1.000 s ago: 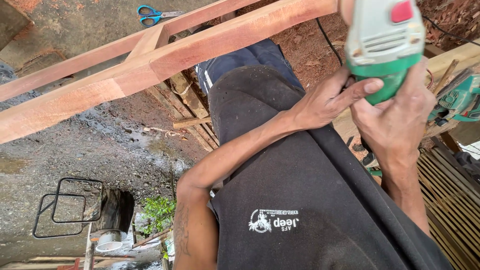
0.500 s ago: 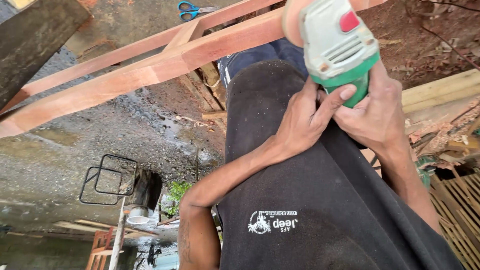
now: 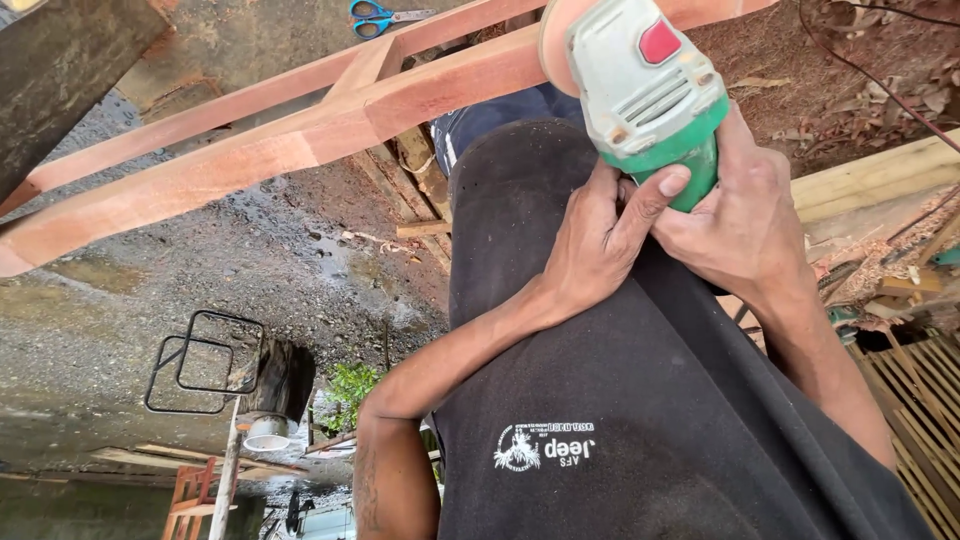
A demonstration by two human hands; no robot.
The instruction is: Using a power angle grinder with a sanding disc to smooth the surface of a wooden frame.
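Observation:
Both hands grip a green and grey angle grinder (image 3: pixel 648 95) with a red switch at the top right. My left hand (image 3: pixel 598 240) wraps the green body from the left, thumb across it. My right hand (image 3: pixel 742 220) holds the same body from the right. The grinder's round sanding disc (image 3: pixel 552 40) sits against a reddish wooden frame (image 3: pixel 250 150) of two long rails joined by a short crosspiece. My black shirt fills the lower middle.
Blue-handled scissors (image 3: pixel 380 17) lie on the ground beyond the frame. Wet gravel ground spreads at the left, with a black wire stand (image 3: pixel 200 365) on it. Pale planks (image 3: pixel 880 185) and slatted wood (image 3: pixel 915 390) lie at the right. A dark beam (image 3: pixel 60 70) crosses the top left.
The grinder and both hands have shifted left along the frame, and the view has swung so the frame and scissors sit further right. A dark beam has come into the top left.

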